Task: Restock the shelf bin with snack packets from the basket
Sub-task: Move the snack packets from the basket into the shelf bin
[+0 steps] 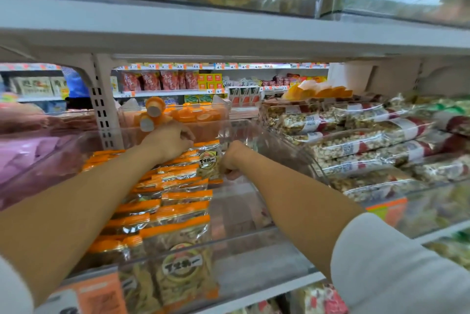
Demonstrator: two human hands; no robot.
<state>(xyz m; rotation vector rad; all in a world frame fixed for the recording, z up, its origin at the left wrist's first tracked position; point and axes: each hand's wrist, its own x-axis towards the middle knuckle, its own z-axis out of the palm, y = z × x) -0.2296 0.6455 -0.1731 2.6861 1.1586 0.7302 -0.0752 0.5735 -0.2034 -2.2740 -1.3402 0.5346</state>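
A clear plastic shelf bin holds rows of orange-topped snack packets along its left half; its right half shows bare bottom. Both my arms reach deep into it. My left hand rests with curled fingers on the packets at the back of the row. My right hand grips one upright snack packet by its right edge, holding it against the back of the row. The basket is not in view.
A bin of nut bars sits to the right, and pink packets to the left. Orange-lidded cups fill the bin behind. A shelf board hangs low overhead. More shelves stand beyond.
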